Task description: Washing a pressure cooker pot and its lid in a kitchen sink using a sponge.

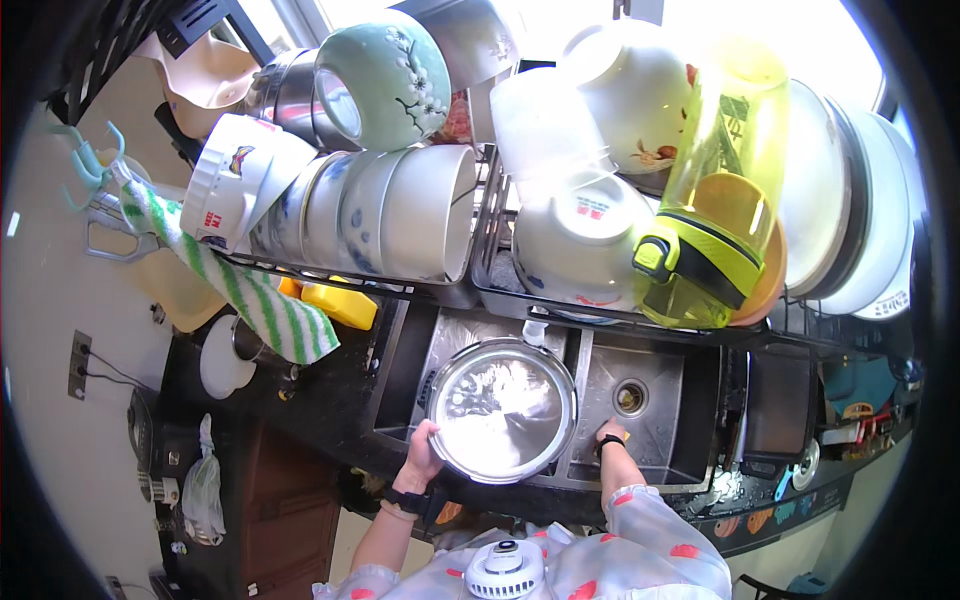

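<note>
A round stainless steel pot (501,411), probably a pressure cooker body, rests over the left basin of a double sink (441,330). Its inside shines with bright reflections, and a short dark handle (427,387) juts from its left side. My left hand (421,456) grips the pot's near left rim, thumb on top. Down in the right basin (600,375), my right hand (612,430) is low near the divider, just short of the drain (630,397). A bit of something yellow (627,436) shows beside that hand; its fingers are mostly hidden.
Above the sink, a black dish rack (450,294) carries stacked bowls (420,210), plates (814,187) and a yellow-green bottle (712,195). A white faucet (534,331) stands behind the pot. At left hangs a striped towel (247,296); a dark tray (780,401) stands right of the sink.
</note>
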The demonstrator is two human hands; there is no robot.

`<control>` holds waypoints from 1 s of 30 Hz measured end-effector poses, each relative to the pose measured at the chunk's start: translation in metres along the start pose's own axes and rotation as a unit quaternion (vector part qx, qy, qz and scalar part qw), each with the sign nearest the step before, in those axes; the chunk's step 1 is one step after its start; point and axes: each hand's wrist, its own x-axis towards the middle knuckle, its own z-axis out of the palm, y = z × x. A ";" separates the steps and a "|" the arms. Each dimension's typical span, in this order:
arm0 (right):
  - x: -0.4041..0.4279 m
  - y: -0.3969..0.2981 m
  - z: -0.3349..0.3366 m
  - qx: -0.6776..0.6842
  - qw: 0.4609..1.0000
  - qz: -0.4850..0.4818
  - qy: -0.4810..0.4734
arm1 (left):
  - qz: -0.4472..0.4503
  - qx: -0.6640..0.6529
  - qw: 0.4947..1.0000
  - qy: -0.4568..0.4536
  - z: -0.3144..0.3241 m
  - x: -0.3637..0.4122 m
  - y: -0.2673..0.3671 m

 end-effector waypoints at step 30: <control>-0.229 -0.061 -0.144 0.108 0.743 -0.601 0.275 | 0.110 0.347 0.929 -0.071 0.082 0.005 -0.087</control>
